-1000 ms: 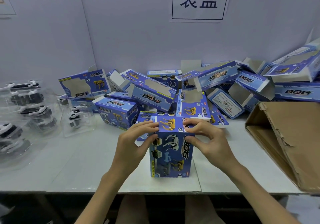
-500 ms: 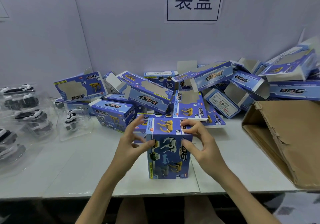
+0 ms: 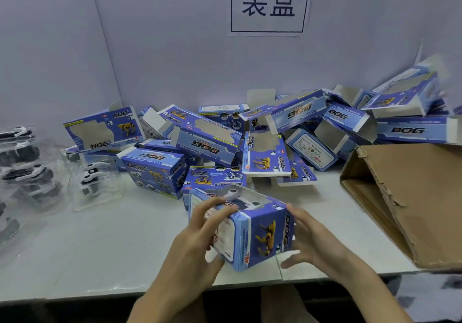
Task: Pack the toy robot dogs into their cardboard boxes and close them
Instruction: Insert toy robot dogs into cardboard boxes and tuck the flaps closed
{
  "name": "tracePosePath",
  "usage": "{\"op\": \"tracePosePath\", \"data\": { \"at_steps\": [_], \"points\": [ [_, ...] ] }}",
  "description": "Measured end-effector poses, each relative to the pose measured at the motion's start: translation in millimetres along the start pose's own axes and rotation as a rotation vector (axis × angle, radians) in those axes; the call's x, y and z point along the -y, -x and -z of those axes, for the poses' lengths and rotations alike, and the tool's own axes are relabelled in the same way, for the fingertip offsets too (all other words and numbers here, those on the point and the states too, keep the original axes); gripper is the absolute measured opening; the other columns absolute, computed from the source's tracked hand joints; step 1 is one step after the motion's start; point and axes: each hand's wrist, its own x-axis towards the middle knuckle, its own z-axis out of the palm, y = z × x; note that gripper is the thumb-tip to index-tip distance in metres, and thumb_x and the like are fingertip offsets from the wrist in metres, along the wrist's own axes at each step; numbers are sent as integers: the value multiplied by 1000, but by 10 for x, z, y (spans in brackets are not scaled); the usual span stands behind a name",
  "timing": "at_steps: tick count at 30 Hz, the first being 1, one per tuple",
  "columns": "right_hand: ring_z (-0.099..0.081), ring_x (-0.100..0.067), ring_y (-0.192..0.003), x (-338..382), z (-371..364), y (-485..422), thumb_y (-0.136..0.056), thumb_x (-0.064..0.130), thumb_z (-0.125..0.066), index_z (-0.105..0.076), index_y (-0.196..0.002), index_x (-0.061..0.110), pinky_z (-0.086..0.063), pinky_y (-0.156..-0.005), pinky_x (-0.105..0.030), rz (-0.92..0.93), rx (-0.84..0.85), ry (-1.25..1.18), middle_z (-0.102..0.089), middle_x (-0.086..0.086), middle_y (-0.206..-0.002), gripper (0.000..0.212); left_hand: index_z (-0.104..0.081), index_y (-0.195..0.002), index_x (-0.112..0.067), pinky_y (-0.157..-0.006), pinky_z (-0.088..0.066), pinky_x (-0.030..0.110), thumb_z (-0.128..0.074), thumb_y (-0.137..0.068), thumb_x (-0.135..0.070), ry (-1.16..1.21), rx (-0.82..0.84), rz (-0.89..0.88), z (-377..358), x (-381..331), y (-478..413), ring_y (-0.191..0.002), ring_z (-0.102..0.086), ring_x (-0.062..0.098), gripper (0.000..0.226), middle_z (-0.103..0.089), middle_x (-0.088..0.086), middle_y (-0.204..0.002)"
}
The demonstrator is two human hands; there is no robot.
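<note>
Head view: both hands hold a blue cardboard box printed with a yellow dog [image 3: 260,232], tilted, low over the pale tabletop [image 3: 112,242] near its front edge. Whether its lower corner touches I cannot tell. The left hand [image 3: 197,245] has its grip curled over the box's upper left edge. The right hand [image 3: 315,240] cups the opposite side, thumb on top and fingers beneath, so each grip is closed round the box.

A white toy robot dog [image 3: 233,194] shows through the box's window, and the end facing the camera looks closed, so I judge this one packed, or nearly so. Much remains. A heap of blue boxes [image 3: 207,142] along the wall lies with flaps open and windows empty, and more toy dogs in clear plastic trays [image 3: 92,180] wait at the left. A brown corrugated carton [image 3: 412,197] lies open on its side at the right.
</note>
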Motion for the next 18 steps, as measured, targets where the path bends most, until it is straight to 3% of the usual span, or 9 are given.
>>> {"op": "tracePosePath", "data": {
  "at_steps": [2,4,8,12,16,18],
  "points": [
    [-68,-40,-99,-50,73,53,-81,71,-56,-65,-128,28,-56,-63,-36,-63,59,-49,-67,-20,-121,64,-38,-139,-45,-62,-47,8,-85,-59,5,-61,5,-35,-41,11,33,-92,-47,0,106,-30,-14,-150],
    [-65,-31,-95,-92,125,101,-77,73,-53,-68,-125,28,-55,-63,-34,-75,62,-61,-66,-21,-122,67,-39,-139,-44,-56,-52,18,-86,-50,11,-111,13,-69,-98,1,71,-86,-48,2,115,-29,-9,-152],
    [-65,-25,-80,-181,196,206,-71,59,-66,-72,-113,21,-52,-51,-32,61,-5,-70,-70,-19,-111,58,-29,-148,-43,-55,-54,20,-89,-56,3,-63,-23,-73,-322,-12,148,-88,-51,0,119,-27,-7,-158],
    [-68,-28,-82,-233,357,337,-69,48,-70,-60,-114,3,-59,-58,-39,263,-235,-166,-70,-23,-108,64,-19,-151,-42,-57,-58,24,-84,-70,-5,9,-59,102,-541,147,120,-89,-57,-5,110,-25,-11,-156],
    [-70,-25,-67,-129,526,293,-82,38,-59,-69,-108,13,-60,-59,-39,509,-497,-413,-72,-13,-88,37,-16,-138,-60,-69,-54,19,-72,-84,-15,-12,93,254,-705,437,224,-88,-57,-4,90,-18,-23,-151],
    [-71,-21,-78,16,647,209,-93,35,-55,-70,-108,20,-61,-70,-42,661,-617,-538,-73,-7,-96,25,-22,-136,-57,-74,-50,16,-69,-87,-23,-13,144,287,-749,520,259,-91,-57,-3,76,-18,-26,-148]
  ]
}}
